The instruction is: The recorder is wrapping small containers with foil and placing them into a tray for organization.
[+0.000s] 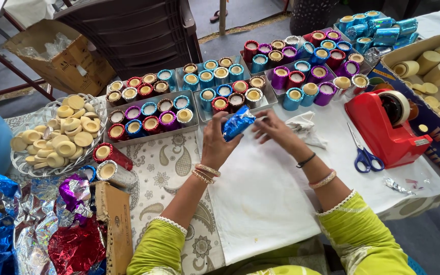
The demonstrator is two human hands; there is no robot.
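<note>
A short cylinder [238,123] wrapped in shiny blue foil is held above the white cloth [266,193], near the far edge of the table. Its long axis is tilted, the upper end pointing far-right toward the trays [192,127], the lower end near-left. The foil is crinkled and glossy. The left hand [217,140] is clamped around its lower end; the right hand [276,130] is beside the upper end, fingertips at the foil, grip unclear. Scissors [362,153] lie near the right edge.

The foil wrap [238,122] in my left hand [215,145] is glossy, crinkled metallic blue. White cloth [260,188] under my wrists is matt and smooth. Tape dispenser [388,127] is shiny red plastic. The trays [151,138] are dull metal; the box [62,51] is matt cardboard.
</note>
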